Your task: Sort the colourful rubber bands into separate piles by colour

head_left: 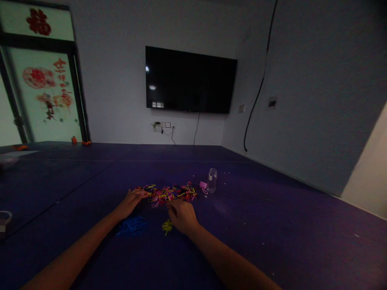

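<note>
- Centrally, a loose heap of small multicoloured loops, pink, yellow, red and dark (163,194), lies spread sideways on a broad, flat, dark purple surface (272,217).
- Left hand (133,200): at the heap's left end, palm down, fingers extended towards the loops and close together; cannot tell whether a loop is pinched at the tips.
- Right hand (182,214): at the heap's near edge, fingers curled inward, narrow grip posture; fingertips partly hidden, so cannot tell whether anything is held.
- Near side of heap, two separate single-colour groups: a flat pile of bright blue strands (132,226) just below the left hand and wrist, and a smaller yellow-green cluster of loops (167,226) just beside the right hand.
- Right of heap: a clear, upright, cylindrical jar with a small pale label (212,181); a small pink object (203,185) sits just beside it, on the heap side.
- Beyond: a wide black television (191,80) on the pale wall (115,80); a glass door with red decorations (45,92) stands at far left.
</note>
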`<state>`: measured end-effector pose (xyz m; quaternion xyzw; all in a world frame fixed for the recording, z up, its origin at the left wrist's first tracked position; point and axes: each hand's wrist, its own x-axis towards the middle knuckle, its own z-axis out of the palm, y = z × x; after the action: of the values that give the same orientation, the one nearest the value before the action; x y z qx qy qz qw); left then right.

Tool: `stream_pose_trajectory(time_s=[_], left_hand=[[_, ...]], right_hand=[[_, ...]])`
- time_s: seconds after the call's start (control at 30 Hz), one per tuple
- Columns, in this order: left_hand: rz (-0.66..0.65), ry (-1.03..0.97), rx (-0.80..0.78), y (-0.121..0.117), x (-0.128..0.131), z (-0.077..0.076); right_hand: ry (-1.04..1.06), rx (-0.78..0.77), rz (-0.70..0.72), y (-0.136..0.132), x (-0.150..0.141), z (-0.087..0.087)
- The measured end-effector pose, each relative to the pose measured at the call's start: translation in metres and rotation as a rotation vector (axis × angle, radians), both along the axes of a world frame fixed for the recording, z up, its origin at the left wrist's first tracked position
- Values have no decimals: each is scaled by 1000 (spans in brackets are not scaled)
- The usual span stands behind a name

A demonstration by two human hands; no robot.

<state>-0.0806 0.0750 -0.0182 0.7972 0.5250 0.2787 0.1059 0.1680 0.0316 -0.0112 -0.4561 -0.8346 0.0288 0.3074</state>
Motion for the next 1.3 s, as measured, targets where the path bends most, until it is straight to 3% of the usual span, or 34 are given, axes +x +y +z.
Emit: stream_pose_trajectory(time_s=[0.3, 0.7, 1.03, 1.3], left_hand=[[11, -93, 6, -10, 4, 17], [-94, 67, 45, -6, 5, 2], [-94, 124, 35, -13, 9, 10], [-76, 28, 62, -24, 15, 28]], right_hand=[[12, 3, 3, 1, -1, -2], [-17, 8, 7, 1, -1, -1], [-3, 2, -3, 0, -1, 0], [109, -11, -145, 5, 3, 1]])
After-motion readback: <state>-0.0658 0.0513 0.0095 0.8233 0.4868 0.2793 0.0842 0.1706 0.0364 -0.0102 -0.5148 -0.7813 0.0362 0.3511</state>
